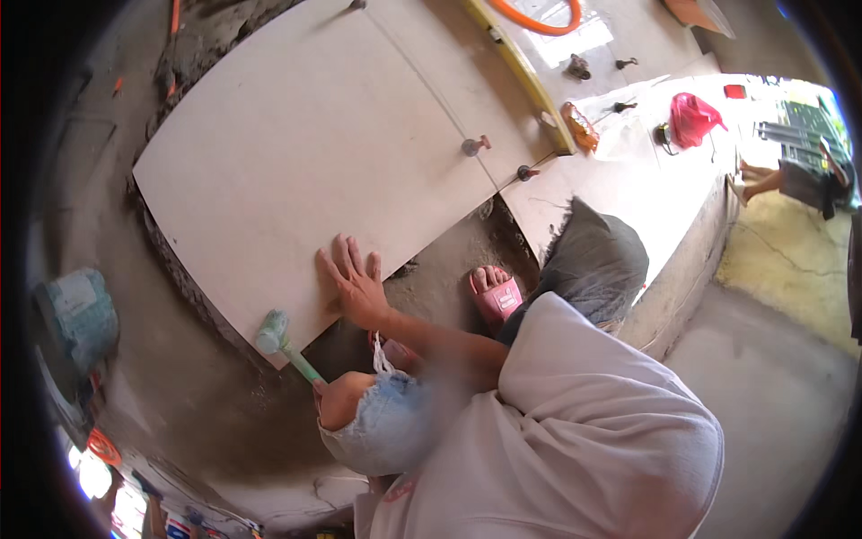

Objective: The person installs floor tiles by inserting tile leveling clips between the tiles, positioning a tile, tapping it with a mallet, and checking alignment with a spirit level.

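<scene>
My right hand (359, 292) lies flat with fingers spread on a large pale floor tile (296, 153), near its closest edge. A mallet (272, 332) with a pale greenish head and green handle is at the tile's near left corner; I cannot tell whether it touches. The lower end of its handle runs to my left hand (319, 387), which is closed round it and mostly hidden behind my knee in ripped light jeans. Between the tiles and my legs is a bare bed of grey mortar (440, 260), where my foot in a pink sandal (496, 301) stands.
Tile levelling clips (474, 145) stand in the joints. A yellow spirit level (521, 72) lies across tiles, beside an orange ring (539, 27). Farther right are an orange packet (582, 128) and a pink bag (694, 119). A greenish bucket (79, 319) stands left. Another person's legs (763, 184) show far right.
</scene>
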`<state>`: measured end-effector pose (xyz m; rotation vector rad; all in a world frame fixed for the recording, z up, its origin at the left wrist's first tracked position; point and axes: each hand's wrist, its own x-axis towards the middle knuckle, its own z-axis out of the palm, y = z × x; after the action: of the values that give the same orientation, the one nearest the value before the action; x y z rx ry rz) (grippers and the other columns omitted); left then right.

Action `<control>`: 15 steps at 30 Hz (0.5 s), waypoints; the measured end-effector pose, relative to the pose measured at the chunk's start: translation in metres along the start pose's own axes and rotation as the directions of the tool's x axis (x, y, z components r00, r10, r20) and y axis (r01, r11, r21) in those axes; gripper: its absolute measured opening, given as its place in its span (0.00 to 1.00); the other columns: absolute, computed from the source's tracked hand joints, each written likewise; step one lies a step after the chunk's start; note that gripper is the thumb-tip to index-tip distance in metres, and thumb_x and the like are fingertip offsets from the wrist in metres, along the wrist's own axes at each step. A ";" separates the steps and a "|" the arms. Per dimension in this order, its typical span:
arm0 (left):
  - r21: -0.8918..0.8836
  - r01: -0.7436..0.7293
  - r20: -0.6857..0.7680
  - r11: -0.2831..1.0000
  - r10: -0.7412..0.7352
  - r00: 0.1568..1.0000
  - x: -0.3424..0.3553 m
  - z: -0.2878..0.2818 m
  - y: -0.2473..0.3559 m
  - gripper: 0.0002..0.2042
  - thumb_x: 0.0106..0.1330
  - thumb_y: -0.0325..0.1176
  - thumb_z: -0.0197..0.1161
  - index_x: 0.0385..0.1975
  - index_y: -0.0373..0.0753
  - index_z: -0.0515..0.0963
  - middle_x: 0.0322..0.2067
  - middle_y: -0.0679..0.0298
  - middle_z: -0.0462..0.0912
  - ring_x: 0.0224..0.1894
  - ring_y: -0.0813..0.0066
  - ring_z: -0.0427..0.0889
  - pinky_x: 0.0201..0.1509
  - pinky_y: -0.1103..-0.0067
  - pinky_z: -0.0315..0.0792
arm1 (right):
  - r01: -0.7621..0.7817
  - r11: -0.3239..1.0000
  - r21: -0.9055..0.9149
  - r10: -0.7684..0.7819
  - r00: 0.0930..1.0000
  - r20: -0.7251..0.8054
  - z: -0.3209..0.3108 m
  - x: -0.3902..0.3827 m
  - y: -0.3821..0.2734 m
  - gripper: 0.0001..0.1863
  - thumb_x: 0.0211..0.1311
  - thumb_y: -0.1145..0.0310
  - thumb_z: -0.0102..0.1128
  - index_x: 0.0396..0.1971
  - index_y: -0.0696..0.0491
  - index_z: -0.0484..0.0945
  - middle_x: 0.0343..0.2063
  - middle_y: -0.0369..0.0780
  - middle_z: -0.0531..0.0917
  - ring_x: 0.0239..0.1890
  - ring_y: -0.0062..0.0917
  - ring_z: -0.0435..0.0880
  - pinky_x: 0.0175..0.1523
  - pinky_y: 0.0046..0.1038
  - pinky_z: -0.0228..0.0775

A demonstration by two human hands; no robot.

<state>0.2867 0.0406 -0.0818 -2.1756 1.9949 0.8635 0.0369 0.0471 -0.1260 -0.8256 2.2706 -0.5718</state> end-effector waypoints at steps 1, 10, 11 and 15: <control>-0.001 -0.010 0.002 1.000 0.010 1.000 -0.003 0.000 0.001 0.15 0.68 0.42 0.54 0.36 0.34 0.75 0.36 0.41 0.79 0.40 0.38 0.77 0.45 0.55 0.70 | 0.032 0.970 -0.242 -0.060 0.992 -0.110 -0.004 0.002 0.004 0.60 0.44 0.56 0.74 0.73 0.45 0.42 0.74 0.47 0.40 0.76 0.41 0.38 0.70 0.61 0.37; 0.019 -0.047 0.021 0.999 0.046 0.999 -0.013 0.006 0.010 0.15 0.67 0.42 0.55 0.36 0.34 0.75 0.35 0.41 0.79 0.40 0.38 0.77 0.44 0.56 0.70 | -0.499 0.865 0.054 0.458 0.740 -0.492 -0.133 0.038 0.134 0.54 0.58 0.36 0.54 0.71 0.59 0.44 0.72 0.49 0.48 0.75 0.42 0.40 0.70 0.61 0.38; 0.017 -0.052 0.019 0.998 0.052 0.998 -0.013 0.007 0.011 0.15 0.67 0.42 0.56 0.36 0.34 0.75 0.35 0.41 0.79 0.40 0.38 0.77 0.44 0.56 0.71 | -0.499 0.864 0.073 0.465 0.734 -0.495 -0.139 0.040 0.143 0.53 0.59 0.36 0.54 0.71 0.59 0.44 0.72 0.49 0.48 0.75 0.42 0.41 0.70 0.61 0.39; 0.013 -0.044 0.012 0.999 0.044 0.999 -0.015 0.008 0.013 0.15 0.67 0.42 0.57 0.36 0.34 0.75 0.35 0.42 0.79 0.39 0.39 0.77 0.44 0.56 0.71 | -0.483 0.873 0.070 0.448 0.735 -0.510 -0.140 0.041 0.152 0.52 0.60 0.38 0.54 0.71 0.59 0.45 0.72 0.50 0.48 0.75 0.42 0.41 0.69 0.62 0.40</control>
<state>0.2718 0.0553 -0.0783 -2.1223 2.0442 0.8632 -0.1462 0.1501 -0.1344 -0.0867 2.8618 -0.5158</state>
